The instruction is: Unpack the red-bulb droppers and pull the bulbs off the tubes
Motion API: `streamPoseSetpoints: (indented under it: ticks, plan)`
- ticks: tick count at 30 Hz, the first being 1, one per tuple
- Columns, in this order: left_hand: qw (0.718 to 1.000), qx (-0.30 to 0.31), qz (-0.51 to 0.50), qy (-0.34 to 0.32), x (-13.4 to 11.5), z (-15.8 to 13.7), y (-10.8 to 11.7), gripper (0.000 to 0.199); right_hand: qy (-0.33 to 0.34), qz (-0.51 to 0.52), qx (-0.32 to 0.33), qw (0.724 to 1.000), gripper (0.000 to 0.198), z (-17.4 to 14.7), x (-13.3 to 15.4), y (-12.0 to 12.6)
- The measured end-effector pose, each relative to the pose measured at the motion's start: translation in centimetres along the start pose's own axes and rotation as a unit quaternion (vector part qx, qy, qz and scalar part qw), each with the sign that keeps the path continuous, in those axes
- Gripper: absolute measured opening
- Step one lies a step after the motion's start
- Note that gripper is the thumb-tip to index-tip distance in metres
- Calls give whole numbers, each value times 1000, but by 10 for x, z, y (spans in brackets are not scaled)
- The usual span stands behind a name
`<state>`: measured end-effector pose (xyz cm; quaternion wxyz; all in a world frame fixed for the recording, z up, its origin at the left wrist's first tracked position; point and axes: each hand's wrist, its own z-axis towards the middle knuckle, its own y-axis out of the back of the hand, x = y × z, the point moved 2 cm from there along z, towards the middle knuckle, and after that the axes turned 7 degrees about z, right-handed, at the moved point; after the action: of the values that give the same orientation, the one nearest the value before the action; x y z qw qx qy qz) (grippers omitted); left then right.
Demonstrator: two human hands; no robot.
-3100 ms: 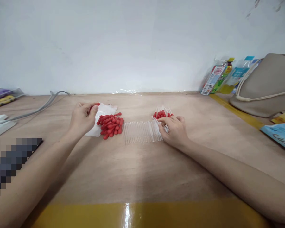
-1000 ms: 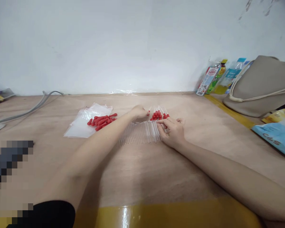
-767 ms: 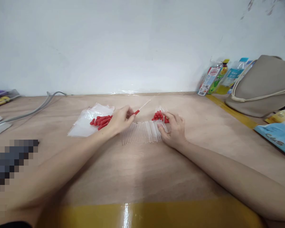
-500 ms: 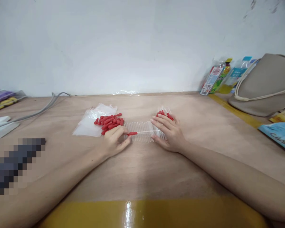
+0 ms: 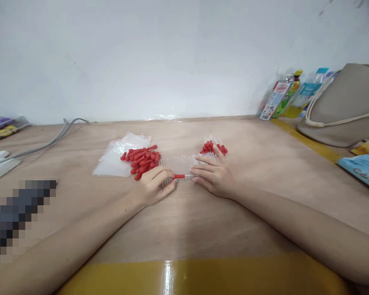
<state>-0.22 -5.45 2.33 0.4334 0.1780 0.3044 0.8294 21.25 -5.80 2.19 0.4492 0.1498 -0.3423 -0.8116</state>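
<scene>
My left hand [image 5: 156, 184] is closed, with thumb and fingertips pinching a red rubber dropper bulb [image 5: 179, 176]. A thin clear dropper tube [image 5: 188, 176] runs from the bulb's open end to my right hand [image 5: 213, 174]. The right thumb and forefinger pinch this tube while the other fingers fan out over the row of clear tubes [image 5: 178, 164] lying side by side beneath. A pile of loose red bulbs [image 5: 143, 159] lies just beyond my left hand. Past my right fingers are several tubes with red bulbs fitted [image 5: 208, 146], partly hidden by those fingers.
Clear plastic bags [image 5: 113, 157] lie under and behind the bulb pile. At the right stand a carton [image 5: 275, 100], drink bottles [image 5: 307, 96] and a grey bag [image 5: 341, 110], with a blue packet [image 5: 363, 170] nearer. A grey cable [image 5: 46, 145] crosses the left side.
My left hand has moved right with the bulb, towards my right hand. The right fingers have shifted slightly left and closed on the tube, uncovering more of the fitted droppers behind.
</scene>
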Motion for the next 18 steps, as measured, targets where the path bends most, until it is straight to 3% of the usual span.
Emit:
streamPoseSetpoints:
  ticks: [3, 6, 8, 11, 18]
  plan:
    - [1000, 2, 19, 9, -3, 3, 0, 19, 9, 1, -10, 1000, 15, 1, 2, 0]
    - [998, 50, 45, 16, -7, 10, -2, 32, 18, 3, -21, 1000, 15, 2, 4, -1]
    - [996, 81, 49, 1, -10, 14, -5, 29, 27, 6, -34, 999, 14, 2, 6, -2]
    - [996, 71, 47, -30, -11, 17, -6, 17, 32, 12, -42, 999, 14, 3, 7, -3]
    - [994, 77, 61, -45, -14, 17, -5, 15, 63, 48, -19, 997, 17, 4, 7, -8]
